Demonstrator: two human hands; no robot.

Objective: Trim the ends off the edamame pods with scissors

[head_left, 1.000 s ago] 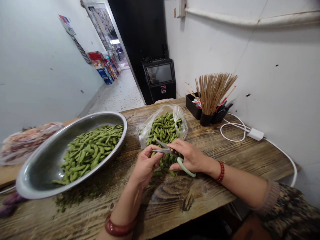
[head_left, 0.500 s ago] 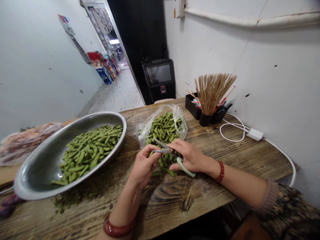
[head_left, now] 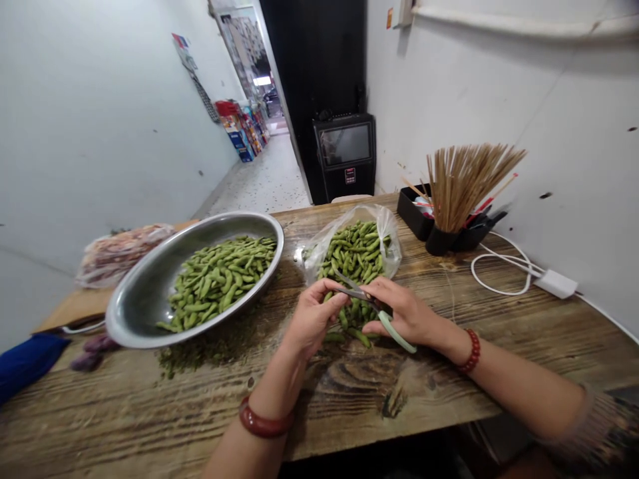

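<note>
In my right hand is a pair of scissors with pale green handles, its blades slightly apart and pointing left. The fingertips of my left hand are pinched together at the blades, on an edamame pod that they mostly hide. Just beyond both hands, a clear plastic bag lies open, full of edamame pods. A few loose pods lie on the wood below my hands. To the left stands a wide metal basin with many pods heaped in it.
Green trimmings litter the wooden table by the basin. Behind it is a bag of raw meat; a blue cloth lies far left. At right stand a black holder of skewers and a white cable with adapter.
The view has shifted left, so everything sits further right, and the blue cloth has come into sight. The scissor blades have closed somewhat. Both hands keep nearly the same place over the bag.
</note>
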